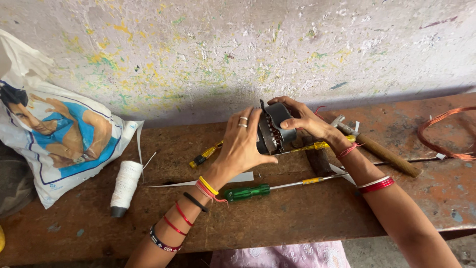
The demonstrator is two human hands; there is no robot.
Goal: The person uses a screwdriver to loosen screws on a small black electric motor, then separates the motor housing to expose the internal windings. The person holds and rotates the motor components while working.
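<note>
- Two bare hands of ours hold one thing between them: a small round grey metal motor core (274, 130) with copper-lined slots, lifted just above the middle of the worn brown wooden bench (297, 213), close to its back edge by the paint-flecked wall (238, 49).
- Our left hand (243, 144) presses its open palm and fingers flat against the core's left face.
- Our right hand (302, 116) curls over the top and right side, fingers closed on the casing.
- Under the core we see a yellow-handled screwdriver (317, 146); nearer the front edge lies a green-handled screwdriver (246, 192) with a long steel shaft.
- A second small yellow-handled screwdriver (204, 157) lies just left of our left hand.
- A wooden-handled hammer (382, 153) rests to the right, near our right wrist.
- A loop of bare copper wire (441, 134) sits at the bench's right end.
- A spool of white thread (125, 186) lies toward the left end, beside a printed white plastic bag (59, 139).
</note>
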